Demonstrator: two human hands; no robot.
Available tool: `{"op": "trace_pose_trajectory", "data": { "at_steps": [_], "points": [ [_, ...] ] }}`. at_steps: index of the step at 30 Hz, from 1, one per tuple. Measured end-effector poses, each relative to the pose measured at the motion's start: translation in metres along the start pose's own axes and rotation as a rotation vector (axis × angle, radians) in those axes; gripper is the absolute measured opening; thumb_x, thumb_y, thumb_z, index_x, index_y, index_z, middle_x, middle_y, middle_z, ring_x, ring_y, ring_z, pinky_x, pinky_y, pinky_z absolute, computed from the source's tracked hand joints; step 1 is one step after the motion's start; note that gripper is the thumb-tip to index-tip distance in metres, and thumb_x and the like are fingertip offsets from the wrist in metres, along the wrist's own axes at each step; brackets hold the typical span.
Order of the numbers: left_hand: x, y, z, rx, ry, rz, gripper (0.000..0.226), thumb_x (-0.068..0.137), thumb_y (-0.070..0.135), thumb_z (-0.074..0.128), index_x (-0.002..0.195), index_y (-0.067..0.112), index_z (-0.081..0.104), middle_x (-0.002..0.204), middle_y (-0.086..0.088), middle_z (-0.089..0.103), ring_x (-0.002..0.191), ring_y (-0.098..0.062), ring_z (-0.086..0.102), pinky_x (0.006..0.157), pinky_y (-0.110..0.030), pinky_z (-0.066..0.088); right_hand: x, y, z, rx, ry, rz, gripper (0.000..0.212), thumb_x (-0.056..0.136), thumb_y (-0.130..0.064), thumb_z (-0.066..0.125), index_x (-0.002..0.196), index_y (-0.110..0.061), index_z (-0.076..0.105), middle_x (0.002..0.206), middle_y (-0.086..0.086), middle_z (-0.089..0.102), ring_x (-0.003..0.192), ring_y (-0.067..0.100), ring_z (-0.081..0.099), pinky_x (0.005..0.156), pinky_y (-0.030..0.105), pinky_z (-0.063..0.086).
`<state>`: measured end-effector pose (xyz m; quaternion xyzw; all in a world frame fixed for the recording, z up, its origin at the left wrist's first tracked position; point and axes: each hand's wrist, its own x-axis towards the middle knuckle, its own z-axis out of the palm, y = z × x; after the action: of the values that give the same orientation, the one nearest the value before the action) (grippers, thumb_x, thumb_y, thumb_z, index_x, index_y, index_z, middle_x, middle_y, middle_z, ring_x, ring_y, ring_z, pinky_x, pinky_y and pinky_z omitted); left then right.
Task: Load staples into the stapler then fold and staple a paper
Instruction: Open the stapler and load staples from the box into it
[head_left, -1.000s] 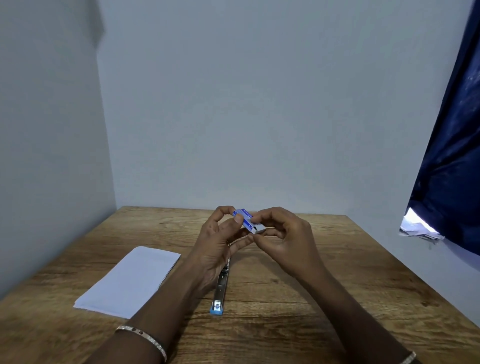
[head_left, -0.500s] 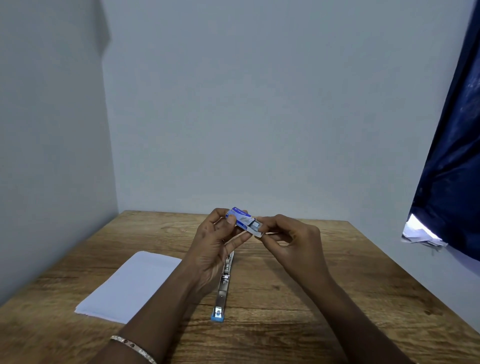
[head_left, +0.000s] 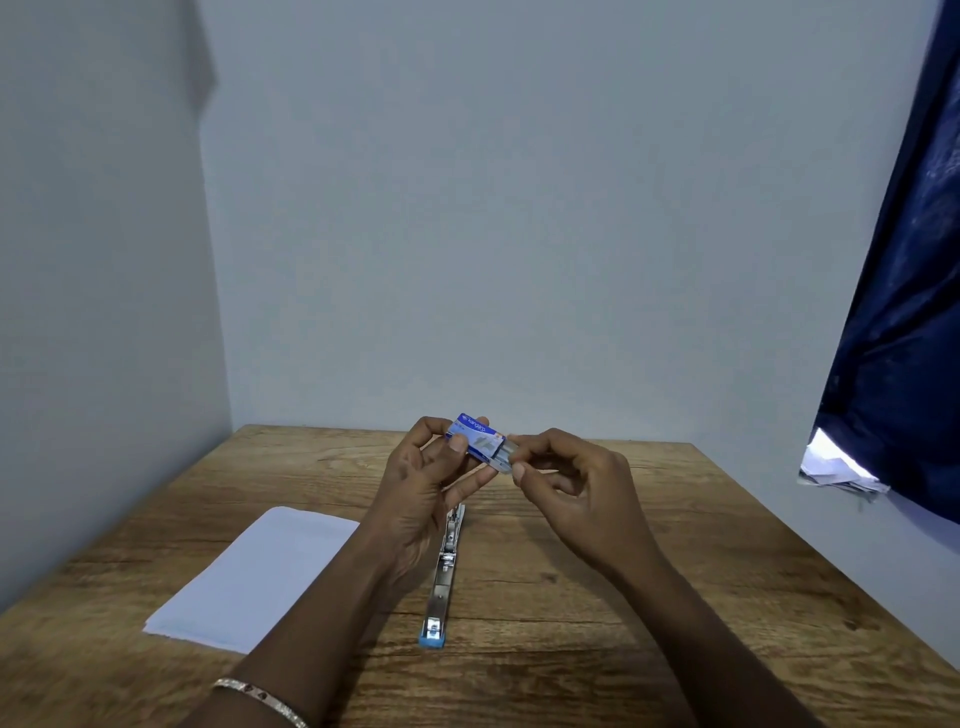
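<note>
I am at the loading step: my left hand (head_left: 421, 488) grips the blue staple box (head_left: 475, 435) above the bench (head_left: 675, 571), right fingers (head_left: 519, 470) pinch its inner tray at 3 o'clock, and next I must draw out a strip for the opened stapler (head_left: 444, 571) lying below.

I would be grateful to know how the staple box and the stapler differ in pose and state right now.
The staple box is held above the table in the left hand, while the stapler lies flat on the table, untouched. The box is short and blue, its inner tray partly drawn out by the right hand; the stapler is long, metallic and opened out straight. Both carry some blue.
</note>
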<state>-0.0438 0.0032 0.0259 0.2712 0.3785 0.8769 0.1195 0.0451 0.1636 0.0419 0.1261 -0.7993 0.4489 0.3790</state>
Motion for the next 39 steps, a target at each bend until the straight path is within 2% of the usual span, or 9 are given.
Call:
{"op": "trace_pose_trajectory", "data": {
  "at_steps": [4, 7, 10, 14, 20, 23, 31, 36, 39],
  "points": [
    [0.0, -0.003, -0.002, 0.061, -0.022, 0.031, 0.018, 0.092, 0.014, 0.069, 0.103, 0.006, 0.058, 0.118, -0.024, 0.074, 0.107, -0.035, 0.075, 0.081, -0.033, 0.062, 0.003, -0.002, -0.002, -0.083, 0.058, 0.042, 0.003, 0.089, -0.01, 0.077, 0.092, -0.01, 0.078, 0.086, -0.009, 0.079, 0.077, 0.002, 0.074, 0.062, 0.015, 0.055],
    [0.0, -0.005, -0.004, 0.143, -0.043, 0.045, 0.016, 0.094, 0.016, 0.07, 0.102, 0.007, 0.061, 0.118, -0.024, 0.074, 0.11, -0.038, 0.073, 0.084, -0.034, 0.061, 0.005, -0.002, -0.005, -0.139, 0.054, 0.072, 0.004, 0.086, -0.01, 0.079, 0.088, -0.013, 0.08, 0.086, -0.007, 0.079, 0.078, 0.005, 0.072, 0.058, 0.022, 0.055],
    [-0.001, -0.007, -0.004, 0.193, -0.047, 0.039, 0.012, 0.094, 0.018, 0.069, 0.099, 0.009, 0.062, 0.112, -0.026, 0.075, 0.11, -0.04, 0.072, 0.085, -0.035, 0.061, 0.006, -0.001, -0.007, -0.201, 0.032, 0.095, 0.009, 0.084, -0.008, 0.079, 0.085, -0.017, 0.08, 0.087, -0.007, 0.077, 0.078, 0.006, 0.07, 0.056, 0.021, 0.052],
    [-0.002, -0.007, -0.003, 0.24, -0.084, 0.025, 0.003, 0.095, 0.019, 0.066, 0.092, 0.017, 0.066, 0.105, -0.025, 0.077, 0.108, -0.037, 0.074, 0.084, -0.033, 0.061, 0.006, 0.001, -0.007, -0.3, -0.029, 0.111, 0.013, 0.083, -0.007, 0.077, 0.092, -0.015, 0.083, 0.088, -0.005, 0.077, 0.078, 0.008, 0.069, 0.061, 0.028, 0.055],
    [-0.003, -0.007, -0.002, 0.248, -0.089, 0.013, 0.003, 0.097, 0.019, 0.065, 0.094, 0.017, 0.066, 0.107, -0.025, 0.077, 0.108, -0.037, 0.074, 0.085, -0.033, 0.061, 0.008, 0.004, -0.007, -0.268, -0.035, 0.174, 0.011, 0.083, -0.012, 0.078, 0.093, -0.016, 0.083, 0.085, -0.01, 0.075, 0.076, 0.005, 0.067, 0.062, 0.013, 0.041],
    [-0.003, -0.008, -0.003, 0.256, -0.077, 0.009, 0.003, 0.099, 0.015, 0.063, 0.097, 0.013, 0.064, 0.106, -0.026, 0.077, 0.107, -0.037, 0.074, 0.084, -0.033, 0.062, 0.008, 0.004, -0.005, -0.246, -0.019, 0.202, 0.007, 0.082, -0.015, 0.078, 0.087, -0.017, 0.082, 0.086, -0.01, 0.077, 0.078, 0.005, 0.068, 0.062, 0.015, 0.04],
    [-0.005, -0.006, 0.0, 0.28, -0.063, -0.019, 0.006, 0.101, 0.007, 0.057, 0.102, 0.0, 0.057, 0.098, -0.026, 0.078, 0.097, -0.032, 0.078, 0.08, -0.031, 0.062, 0.005, 0.006, 0.002, -0.263, 0.044, 0.181, 0.005, 0.077, -0.015, 0.076, 0.075, -0.018, 0.079, 0.072, -0.012, 0.073, 0.062, 0.005, 0.061, 0.057, 0.018, 0.039],
    [-0.005, -0.006, 0.004, 0.262, 0.008, -0.04, 0.007, 0.101, 0.003, 0.057, 0.105, -0.002, 0.056, 0.086, -0.018, 0.079, 0.079, -0.021, 0.079, 0.073, -0.028, 0.063, 0.005, 0.007, 0.002, -0.264, 0.067, 0.155, 0.007, 0.079, -0.014, 0.073, 0.075, -0.019, 0.076, 0.076, -0.01, 0.074, 0.066, 0.005, 0.062, 0.055, 0.014, 0.038],
    [-0.005, -0.005, 0.005, 0.232, 0.047, -0.06, 0.007, 0.1, 0.003, 0.058, 0.105, -0.001, 0.056, 0.085, -0.02, 0.079, 0.079, -0.021, 0.079, 0.072, -0.028, 0.063, 0.005, 0.008, 0.002, -0.264, 0.078, 0.126, 0.008, 0.083, -0.012, 0.072, 0.078, -0.018, 0.074, 0.078, -0.01, 0.072, 0.071, 0.005, 0.063, 0.054, 0.012, 0.04]
  ]
}}
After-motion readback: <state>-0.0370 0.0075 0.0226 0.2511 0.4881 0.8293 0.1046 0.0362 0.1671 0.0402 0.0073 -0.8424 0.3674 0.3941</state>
